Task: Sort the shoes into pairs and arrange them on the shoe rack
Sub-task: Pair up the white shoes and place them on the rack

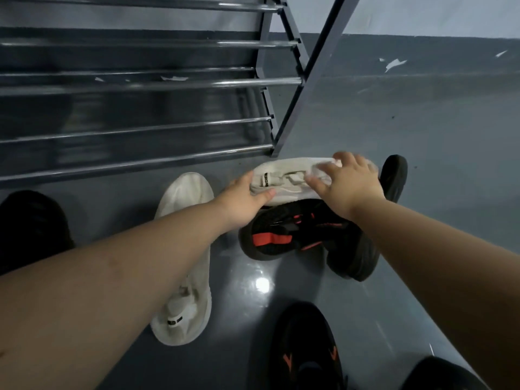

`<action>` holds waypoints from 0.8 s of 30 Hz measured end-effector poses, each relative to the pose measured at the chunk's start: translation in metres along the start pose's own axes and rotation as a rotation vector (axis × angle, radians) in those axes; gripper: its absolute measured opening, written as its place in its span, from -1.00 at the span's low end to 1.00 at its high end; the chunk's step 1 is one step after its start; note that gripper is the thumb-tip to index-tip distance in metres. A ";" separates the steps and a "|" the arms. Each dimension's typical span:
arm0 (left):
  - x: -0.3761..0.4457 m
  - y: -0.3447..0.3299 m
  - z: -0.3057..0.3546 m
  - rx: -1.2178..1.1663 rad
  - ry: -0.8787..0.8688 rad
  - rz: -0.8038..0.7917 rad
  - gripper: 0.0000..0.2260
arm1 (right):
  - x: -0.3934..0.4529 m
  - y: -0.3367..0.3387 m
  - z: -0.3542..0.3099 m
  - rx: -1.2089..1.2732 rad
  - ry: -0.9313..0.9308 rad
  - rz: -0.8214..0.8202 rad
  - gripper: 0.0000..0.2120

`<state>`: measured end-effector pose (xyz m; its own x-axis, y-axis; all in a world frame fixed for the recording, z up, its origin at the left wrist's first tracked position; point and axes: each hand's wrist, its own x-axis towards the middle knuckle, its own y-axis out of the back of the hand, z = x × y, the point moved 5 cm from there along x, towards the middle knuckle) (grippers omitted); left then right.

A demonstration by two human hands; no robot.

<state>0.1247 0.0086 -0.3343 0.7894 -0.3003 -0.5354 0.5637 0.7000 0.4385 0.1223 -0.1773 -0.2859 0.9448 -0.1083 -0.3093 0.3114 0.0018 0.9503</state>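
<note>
A white sneaker [287,178] lies on its side on top of a black and red sneaker [284,235], right of the shoe rack's foot. My left hand [244,198] grips its heel end, thumb along the sole edge. My right hand [346,184] reaches over its toe end with fingers spread and touching it. A second white sneaker [188,220] lies on the floor under my left forearm. A second black and red sneaker [306,347] sits near the bottom edge. The metal shoe rack [140,85] fills the upper left, its visible bars bare.
More black shoes lie around: one at the far left [31,226], one behind my right hand [394,175], one under my right forearm [354,254], one at the bottom right corner [439,375]. The glossy grey floor [422,130] stretches right to the wall.
</note>
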 end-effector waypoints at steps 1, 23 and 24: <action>0.000 -0.004 0.000 -0.058 0.014 -0.004 -0.38 | -0.002 -0.007 0.001 0.029 0.000 -0.054 -0.48; 0.000 -0.022 0.001 -0.892 0.225 0.195 -0.72 | -0.055 -0.049 -0.013 0.790 -0.302 0.193 -0.37; -0.008 -0.023 0.001 -0.874 0.217 0.230 -0.73 | -0.061 -0.050 -0.019 0.800 -0.339 0.191 -0.33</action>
<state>0.1055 -0.0060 -0.3389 0.7465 -0.0273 -0.6649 -0.0543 0.9933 -0.1017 0.0508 -0.1521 -0.3151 0.8527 -0.4658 -0.2364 -0.1329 -0.6311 0.7643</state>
